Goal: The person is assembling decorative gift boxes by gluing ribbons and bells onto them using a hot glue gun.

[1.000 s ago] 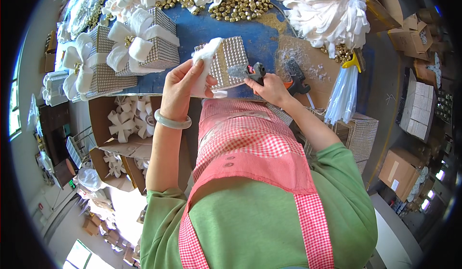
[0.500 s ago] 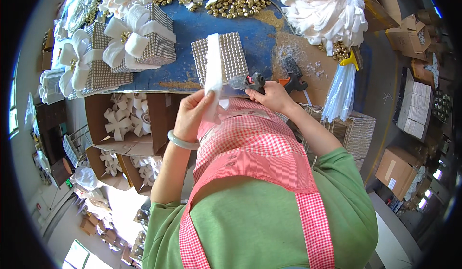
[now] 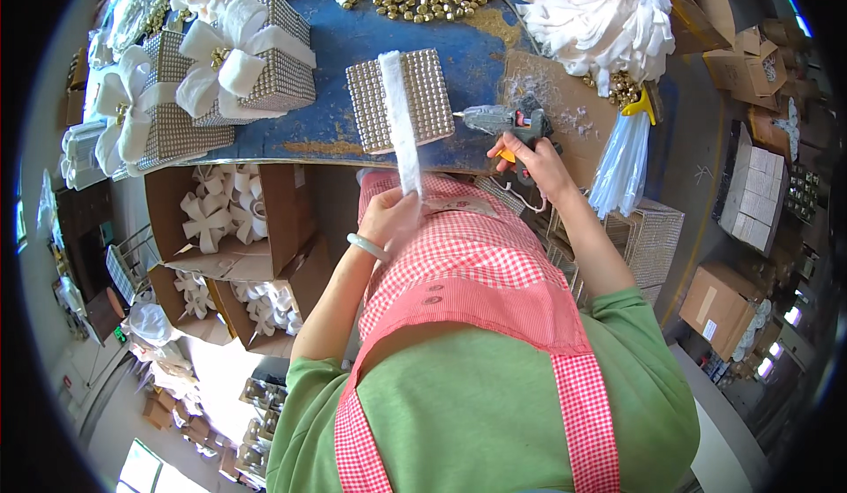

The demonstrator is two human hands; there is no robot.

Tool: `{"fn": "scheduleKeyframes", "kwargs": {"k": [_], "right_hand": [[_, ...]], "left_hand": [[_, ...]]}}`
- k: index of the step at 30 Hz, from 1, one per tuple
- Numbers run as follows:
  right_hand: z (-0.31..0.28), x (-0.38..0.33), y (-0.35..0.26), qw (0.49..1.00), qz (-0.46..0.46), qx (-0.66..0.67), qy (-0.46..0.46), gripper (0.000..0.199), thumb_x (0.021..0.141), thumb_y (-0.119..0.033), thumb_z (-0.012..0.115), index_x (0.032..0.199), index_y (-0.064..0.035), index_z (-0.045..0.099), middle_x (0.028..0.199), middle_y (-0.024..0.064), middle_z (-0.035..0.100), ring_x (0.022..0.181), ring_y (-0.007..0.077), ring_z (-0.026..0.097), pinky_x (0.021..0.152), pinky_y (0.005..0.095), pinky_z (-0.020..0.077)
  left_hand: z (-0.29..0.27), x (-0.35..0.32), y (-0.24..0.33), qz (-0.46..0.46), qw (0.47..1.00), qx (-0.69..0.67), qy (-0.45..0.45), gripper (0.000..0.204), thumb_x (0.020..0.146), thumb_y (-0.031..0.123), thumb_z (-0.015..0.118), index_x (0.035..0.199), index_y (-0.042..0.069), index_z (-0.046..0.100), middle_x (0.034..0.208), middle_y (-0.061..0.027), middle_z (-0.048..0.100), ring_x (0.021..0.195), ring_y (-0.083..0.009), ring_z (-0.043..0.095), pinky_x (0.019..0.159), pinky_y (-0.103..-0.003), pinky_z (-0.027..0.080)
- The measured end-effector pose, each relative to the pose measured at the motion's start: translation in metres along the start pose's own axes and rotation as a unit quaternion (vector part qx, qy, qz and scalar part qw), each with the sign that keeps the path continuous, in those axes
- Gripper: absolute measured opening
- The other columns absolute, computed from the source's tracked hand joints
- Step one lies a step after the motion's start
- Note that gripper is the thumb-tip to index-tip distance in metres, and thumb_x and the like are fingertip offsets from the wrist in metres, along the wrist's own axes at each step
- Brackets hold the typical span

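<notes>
A box covered in silvery beads (image 3: 430,96) lies on the blue worktable, close to its front edge. Over its top runs a fuzzy white ribbon (image 3: 399,114), hanging past the edge toward me. My left hand (image 3: 389,218) is closed and pinches the ribbon's lower end in front of my apron. To the right, my right hand (image 3: 535,163) is wrapped round the handle of a glue gun (image 3: 503,120) with an orange trigger. The gun's nozzle points left, just off the box's right side.
Two beaded boxes with white bows (image 3: 269,74) stand at the left. Gold bells (image 3: 434,1) and white fabric strips (image 3: 600,26) lie along the back. Stringy glue scraps cover a cardboard sheet (image 3: 520,74) at the right. Below the table edge, cartons (image 3: 287,220) hold white bows.
My left hand has come down toward me, drawing the ribbon straighter. My right hand has shifted to the right, and the glue gun now shows whole in it.
</notes>
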State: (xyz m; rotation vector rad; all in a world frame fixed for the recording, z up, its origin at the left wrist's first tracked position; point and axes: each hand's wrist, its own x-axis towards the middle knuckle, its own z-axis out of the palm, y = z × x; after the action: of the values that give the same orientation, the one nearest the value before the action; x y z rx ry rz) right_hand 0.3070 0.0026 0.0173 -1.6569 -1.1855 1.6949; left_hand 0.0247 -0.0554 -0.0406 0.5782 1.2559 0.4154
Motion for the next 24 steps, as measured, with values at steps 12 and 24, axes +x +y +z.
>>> {"fn": "scheduleKeyframes", "kwargs": {"k": [12,24], "right_hand": [[0.009,0.003,0.003,0.996,0.001,0.087,-0.02,0.039,0.097,-0.042,0.047,0.094,-0.0062,0.063,0.097,0.0088,0.067,0.077,0.0135,0.062,0.07,0.0276,0.0478],[0.048,0.042,0.023,0.938,0.024,0.34,-0.065,0.037,0.097,-0.044,0.044,0.098,-0.0113,0.06,0.124,0.0082,0.059,0.11,0.0181,0.058,0.082,0.0293,0.0502]], "left_hand": [[0.009,0.032,-0.009,0.011,0.998,0.054,0.026,0.026,0.089,0.022,0.063,0.1,-0.001,0.068,0.084,0.0,0.065,0.072,-0.0066,0.055,0.064,-0.023,0.044],[-0.007,0.094,-0.022,0.051,0.976,0.191,0.096,0.034,0.085,0.032,0.066,0.099,0.001,0.068,0.082,-0.0054,0.069,0.073,-0.0137,0.062,0.068,-0.03,0.047]]}}
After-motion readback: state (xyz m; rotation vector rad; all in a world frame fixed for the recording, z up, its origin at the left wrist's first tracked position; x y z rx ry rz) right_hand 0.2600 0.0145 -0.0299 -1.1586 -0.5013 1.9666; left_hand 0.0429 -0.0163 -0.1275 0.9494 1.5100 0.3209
